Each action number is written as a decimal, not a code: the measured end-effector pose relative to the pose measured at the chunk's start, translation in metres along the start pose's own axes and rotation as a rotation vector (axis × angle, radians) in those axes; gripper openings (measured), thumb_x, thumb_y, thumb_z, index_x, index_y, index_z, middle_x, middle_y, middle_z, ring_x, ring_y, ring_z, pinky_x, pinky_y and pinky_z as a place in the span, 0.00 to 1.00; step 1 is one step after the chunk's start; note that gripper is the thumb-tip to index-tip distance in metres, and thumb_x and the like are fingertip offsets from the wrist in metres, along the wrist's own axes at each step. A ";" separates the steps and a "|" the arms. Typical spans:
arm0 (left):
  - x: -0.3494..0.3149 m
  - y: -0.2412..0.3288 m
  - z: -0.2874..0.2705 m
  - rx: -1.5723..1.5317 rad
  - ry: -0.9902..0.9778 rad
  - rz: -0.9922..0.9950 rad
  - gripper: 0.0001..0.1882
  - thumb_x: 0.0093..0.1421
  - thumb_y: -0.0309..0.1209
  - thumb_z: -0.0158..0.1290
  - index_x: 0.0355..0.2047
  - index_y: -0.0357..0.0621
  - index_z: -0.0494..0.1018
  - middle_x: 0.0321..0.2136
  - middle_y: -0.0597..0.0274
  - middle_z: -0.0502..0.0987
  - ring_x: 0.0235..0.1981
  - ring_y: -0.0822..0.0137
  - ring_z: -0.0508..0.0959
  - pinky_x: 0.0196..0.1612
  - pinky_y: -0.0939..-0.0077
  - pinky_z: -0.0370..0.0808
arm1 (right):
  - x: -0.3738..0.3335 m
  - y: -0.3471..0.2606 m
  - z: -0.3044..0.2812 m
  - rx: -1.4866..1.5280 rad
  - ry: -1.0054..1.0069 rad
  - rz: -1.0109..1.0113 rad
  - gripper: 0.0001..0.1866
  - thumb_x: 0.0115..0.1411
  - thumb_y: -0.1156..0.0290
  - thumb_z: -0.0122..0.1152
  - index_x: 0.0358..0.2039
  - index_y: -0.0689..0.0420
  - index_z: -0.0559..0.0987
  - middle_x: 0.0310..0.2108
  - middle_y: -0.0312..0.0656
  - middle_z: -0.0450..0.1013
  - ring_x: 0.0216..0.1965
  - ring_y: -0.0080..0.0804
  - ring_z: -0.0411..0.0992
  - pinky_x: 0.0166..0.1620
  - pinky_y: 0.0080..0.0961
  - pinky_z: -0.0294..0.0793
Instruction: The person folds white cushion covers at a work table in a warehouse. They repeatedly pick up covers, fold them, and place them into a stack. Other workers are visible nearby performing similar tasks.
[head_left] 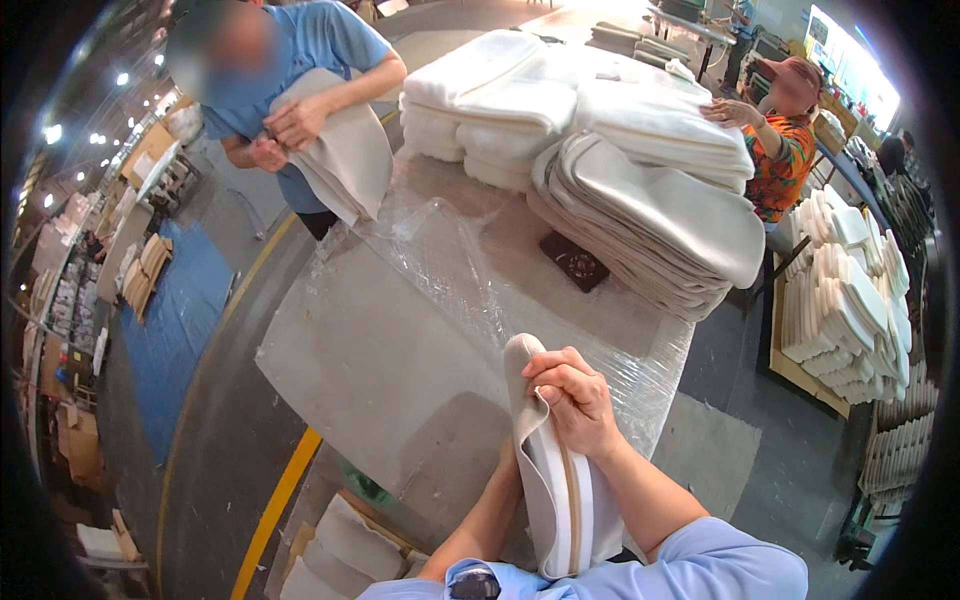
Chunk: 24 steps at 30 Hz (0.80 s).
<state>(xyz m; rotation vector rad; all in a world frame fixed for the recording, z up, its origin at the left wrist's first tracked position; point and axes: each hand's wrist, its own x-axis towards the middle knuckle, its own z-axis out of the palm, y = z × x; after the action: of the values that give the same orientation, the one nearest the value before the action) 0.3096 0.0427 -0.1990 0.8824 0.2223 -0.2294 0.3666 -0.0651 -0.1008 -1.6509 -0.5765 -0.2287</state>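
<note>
I have a long grey padded fabric cover [545, 490] in front of me, its near end against my body. A white band with a tan zipper-like strip [572, 500] runs along its side. My right hand [578, 400] is closed near the far end, its fingers bent and pinching the edge beside the strip. My left hand [512, 455] goes behind or inside the cover from the left; only its wrist side shows and its fingers are hidden. Under the cover is a table [380, 370] wrapped in clear plastic film.
A stack of grey covers [650, 220] and white padded pieces [490, 90] fill the table's far side, beside a dark patterned flat object [574, 262]. One co-worker [300, 90] holds a grey piece; another [780, 140] touches the white pile. Pallets of stacked pieces [840, 310] stand right.
</note>
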 end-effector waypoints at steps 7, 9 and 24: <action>0.065 0.020 -0.024 -0.021 0.129 -0.133 0.30 0.79 0.55 0.35 0.45 0.42 0.76 0.38 0.64 0.78 0.43 0.68 0.79 0.47 0.71 0.78 | 0.005 0.022 0.004 0.054 -0.033 0.046 0.06 0.66 0.72 0.65 0.32 0.59 0.82 0.43 0.42 0.82 0.41 0.37 0.76 0.47 0.31 0.77; 0.087 0.031 -0.036 0.000 0.181 -0.219 0.31 0.79 0.55 0.35 0.42 0.42 0.77 0.35 0.65 0.78 0.40 0.69 0.79 0.45 0.71 0.77 | 0.003 0.024 0.001 0.063 -0.033 0.041 0.08 0.68 0.69 0.64 0.32 0.58 0.81 0.43 0.42 0.81 0.40 0.36 0.76 0.45 0.32 0.77; 0.129 0.081 -0.002 0.517 -0.162 0.321 0.37 0.81 0.52 0.28 0.33 0.38 0.80 0.30 0.61 0.81 0.33 0.69 0.77 0.41 0.71 0.74 | -0.011 0.033 -0.023 0.064 0.008 0.134 0.07 0.70 0.68 0.63 0.35 0.57 0.82 0.44 0.41 0.81 0.41 0.36 0.76 0.49 0.33 0.75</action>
<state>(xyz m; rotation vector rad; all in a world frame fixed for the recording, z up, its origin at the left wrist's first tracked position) 0.4557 0.0801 -0.1777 1.3886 -0.1402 -0.0556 0.3775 -0.0917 -0.1309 -1.6188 -0.4603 -0.1179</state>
